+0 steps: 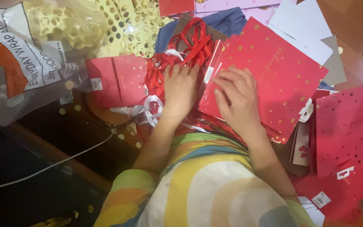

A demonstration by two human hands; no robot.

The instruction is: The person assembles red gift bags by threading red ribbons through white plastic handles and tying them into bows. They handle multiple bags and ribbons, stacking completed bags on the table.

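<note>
Left hand [180, 86] lay flat, fingers extended, upon tangled red satin ribbons [185, 48], gripping nothing. Right hand [236, 98], loosely open, pressed the flat red gold-speckled paper gift bag [274, 71] just beside, among similar bags.

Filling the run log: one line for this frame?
left hand: on red ribbons | right hand: flat on red gift bag | nearby: clear plastic bag

Left hand [180, 86] fingertips under ribbons [181, 50]
</note>
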